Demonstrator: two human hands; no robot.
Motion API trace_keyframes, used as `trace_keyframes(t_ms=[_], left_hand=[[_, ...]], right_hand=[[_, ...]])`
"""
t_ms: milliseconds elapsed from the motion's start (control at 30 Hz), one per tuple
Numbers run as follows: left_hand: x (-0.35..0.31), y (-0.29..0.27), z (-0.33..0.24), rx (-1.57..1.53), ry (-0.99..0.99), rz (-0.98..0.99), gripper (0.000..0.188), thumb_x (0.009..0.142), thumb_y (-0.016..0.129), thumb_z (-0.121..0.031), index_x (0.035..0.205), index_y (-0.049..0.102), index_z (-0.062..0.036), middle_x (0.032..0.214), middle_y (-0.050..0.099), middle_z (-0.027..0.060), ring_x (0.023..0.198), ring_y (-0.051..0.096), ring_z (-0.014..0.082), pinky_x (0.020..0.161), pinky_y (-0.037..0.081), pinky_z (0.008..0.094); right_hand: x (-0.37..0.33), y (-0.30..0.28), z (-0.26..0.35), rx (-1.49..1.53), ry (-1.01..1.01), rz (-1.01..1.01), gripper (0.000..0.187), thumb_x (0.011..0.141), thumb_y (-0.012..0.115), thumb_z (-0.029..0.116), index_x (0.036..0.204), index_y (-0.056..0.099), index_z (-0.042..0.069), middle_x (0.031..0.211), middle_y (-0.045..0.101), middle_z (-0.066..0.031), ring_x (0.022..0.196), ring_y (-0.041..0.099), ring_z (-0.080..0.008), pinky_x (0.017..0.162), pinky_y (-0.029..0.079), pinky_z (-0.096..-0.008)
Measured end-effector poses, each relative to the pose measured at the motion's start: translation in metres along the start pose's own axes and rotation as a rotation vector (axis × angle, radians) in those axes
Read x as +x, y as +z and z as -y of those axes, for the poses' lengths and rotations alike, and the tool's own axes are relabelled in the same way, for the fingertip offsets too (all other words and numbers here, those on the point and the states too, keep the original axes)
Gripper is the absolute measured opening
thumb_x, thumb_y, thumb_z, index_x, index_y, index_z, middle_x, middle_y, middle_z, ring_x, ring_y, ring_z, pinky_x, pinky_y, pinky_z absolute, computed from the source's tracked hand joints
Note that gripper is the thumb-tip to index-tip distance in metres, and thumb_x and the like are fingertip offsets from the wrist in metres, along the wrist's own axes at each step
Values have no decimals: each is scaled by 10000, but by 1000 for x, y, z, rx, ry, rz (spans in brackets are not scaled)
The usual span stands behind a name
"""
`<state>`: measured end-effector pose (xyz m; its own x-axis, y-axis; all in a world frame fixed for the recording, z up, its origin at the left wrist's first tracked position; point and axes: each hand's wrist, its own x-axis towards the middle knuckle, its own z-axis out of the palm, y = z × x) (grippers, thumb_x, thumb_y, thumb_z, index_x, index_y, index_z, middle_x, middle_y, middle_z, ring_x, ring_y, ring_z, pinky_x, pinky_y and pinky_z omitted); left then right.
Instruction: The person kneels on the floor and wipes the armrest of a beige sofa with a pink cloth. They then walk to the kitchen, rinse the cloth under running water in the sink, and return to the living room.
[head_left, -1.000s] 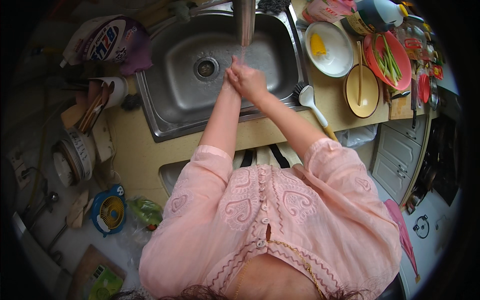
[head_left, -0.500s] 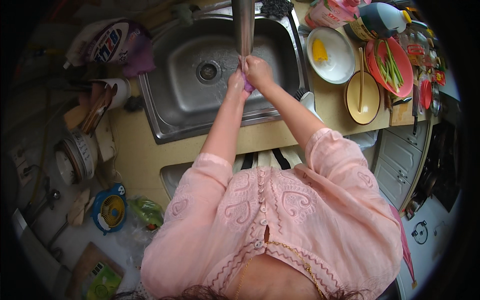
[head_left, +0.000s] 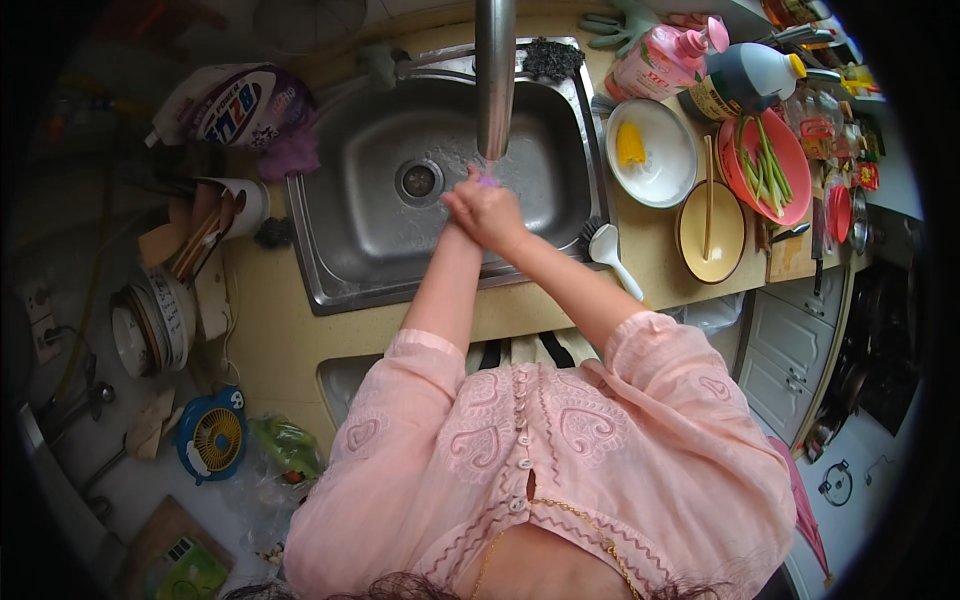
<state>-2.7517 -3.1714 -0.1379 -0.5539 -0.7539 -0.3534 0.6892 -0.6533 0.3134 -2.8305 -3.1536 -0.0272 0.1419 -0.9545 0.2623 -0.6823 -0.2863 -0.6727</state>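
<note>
Beneath the metal faucet point(head_left: 495, 85), my two hands are closed together over the steel sink point(head_left: 370, 230). My right hand point(head_left: 498, 216) lies across my left hand point(head_left: 458, 208) and hides most of its fingers. A bit of soft, purple material point(head_left: 488, 181) shows at the far side of the clasp, between the hands; too little shows to tell its kind. Water splashes on the basin floor around the drain point(head_left: 419, 181), just left of the hands.
Right of the sink stand a white bowl point(head_left: 655, 175) with a yellow piece, a yellow bowl point(head_left: 700, 250) with chopsticks, and a pink basin point(head_left: 795, 195) of green stalks. A white-handled brush point(head_left: 618, 258) rests at the sink's right rim. Purple cloth point(head_left: 290, 155) hangs by a detergent bag point(head_left: 235, 105).
The view has shifted, so the sink and counter sit lower in the picture. My right hand now wraps over the left, and less of the purple material shows.
</note>
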Motion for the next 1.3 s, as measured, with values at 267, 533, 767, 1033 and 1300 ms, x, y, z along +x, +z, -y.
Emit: trace_keyframes(t_ms=[267, 533, 767, 1033, 1300], left_hand=[[21, 45, -1, -125, 33, -478, 321, 944, 392, -373, 1049, 494, -87, 1006, 569, 84, 904, 572, 246, 765, 503, 382], [15, 56, -13, -351, 35, -341, 342, 961, 359, -330, 1063, 454, -18, 1023, 526, 163, 945, 521, 347, 880, 461, 440], [14, 73, -20, -343, 89, -314, 380, 954, 366, -361, 1149, 398, -36, 1069, 504, 189, 1010, 512, 351, 901, 444, 459], [-7, 65, -33, -155, 109, -372, 431, 934, 382, -425, 1112, 473, -43, 986, 571, 148, 951, 563, 273, 861, 466, 393], [-57, 75, -25, 19, 219, -374, 303, 961, 382, -188, 1193, 447, -4, 1150, 516, 118, 1005, 543, 212, 904, 440, 366]], right_hand=[[59, -17, -54, 47, 363, -86, 368, 883, 485, 386, 714, 582, 74, 686, 604, -162, 680, 576, -389, 572, 442, -480], [102, -36, -49, 19, 395, -166, 399, 885, 460, 430, 727, 634, 108, 702, 624, -133, 715, 606, -345, 620, 462, -437], [127, -53, -43, -118, 425, -137, 426, 899, 414, 430, 728, 627, 103, 733, 624, -150, 726, 605, -348, 621, 459, -453], [37, -21, -26, 411, 157, 251, 242, 828, 534, 179, 990, 518, -1, 851, 616, -183, 809, 608, -324, 715, 474, -380], [-1, -18, -44, 722, 482, 2, 272, 865, 596, 206, 1068, 567, 27, 841, 593, 0, 707, 503, -43, 573, 396, -182]])
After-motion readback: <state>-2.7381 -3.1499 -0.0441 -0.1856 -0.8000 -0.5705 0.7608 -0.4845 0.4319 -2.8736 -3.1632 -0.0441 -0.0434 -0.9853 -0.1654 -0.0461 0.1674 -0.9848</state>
